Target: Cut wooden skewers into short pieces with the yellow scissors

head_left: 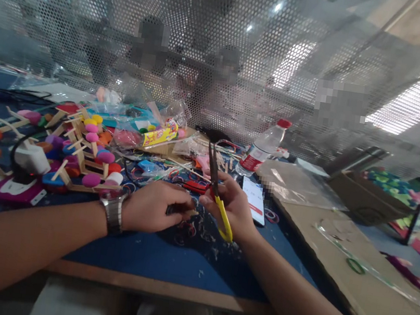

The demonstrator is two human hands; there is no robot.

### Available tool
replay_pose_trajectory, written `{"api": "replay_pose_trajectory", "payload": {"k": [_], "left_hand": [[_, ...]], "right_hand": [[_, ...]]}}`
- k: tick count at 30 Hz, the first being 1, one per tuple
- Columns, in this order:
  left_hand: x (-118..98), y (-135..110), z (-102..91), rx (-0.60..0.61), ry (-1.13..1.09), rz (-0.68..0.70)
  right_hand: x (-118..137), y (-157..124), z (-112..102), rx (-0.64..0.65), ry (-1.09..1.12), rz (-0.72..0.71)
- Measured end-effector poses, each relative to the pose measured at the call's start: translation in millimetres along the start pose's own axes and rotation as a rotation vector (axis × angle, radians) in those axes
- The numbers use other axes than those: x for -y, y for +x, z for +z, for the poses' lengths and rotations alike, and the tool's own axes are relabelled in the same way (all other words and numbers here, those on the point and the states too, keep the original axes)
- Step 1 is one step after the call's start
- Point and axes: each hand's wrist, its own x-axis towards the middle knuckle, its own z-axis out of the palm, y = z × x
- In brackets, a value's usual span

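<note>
My right hand [232, 205] grips a pair of scissors [216, 190] with yellow handles, the dark blades pointing up and away from me. My left hand [155, 206], a metal watch on its wrist, is closed on a small thin stick-like piece [182, 209] held out toward the right hand. The two hands nearly touch above the blue table top [148, 256]. Small pale scraps [199, 229] lie on the blue surface under them.
A model of wooden sticks and coloured foam pieces [77, 151] stands at the left. A water bottle [262, 148] and a phone [254, 198] lie behind my right hand. Cardboard sheet [337, 255] and an open box [365, 199] fill the right. Other people sit behind a perforated screen.
</note>
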Motion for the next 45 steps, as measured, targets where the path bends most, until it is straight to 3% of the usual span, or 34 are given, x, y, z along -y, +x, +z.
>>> {"api": "replay_pose_trajectory", "payload": {"k": [6, 12, 45], "left_hand": [[7.1, -0.2, -0.2, 0.120, 0.134, 0.152], [8.3, -0.5, 1.8, 0.192, 0.074, 0.214], [3.8, -2.6, -1.2, 0.250, 0.124, 0.148]], "right_hand": [[-1.5, -2.6, 2.8, 0.000, -0.022, -0.009], [-1.8, -3.4, 2.8, 0.008, -0.015, 0.010], [-2.1, -0.2, 1.4, -0.004, 0.002, 0.031]]}}
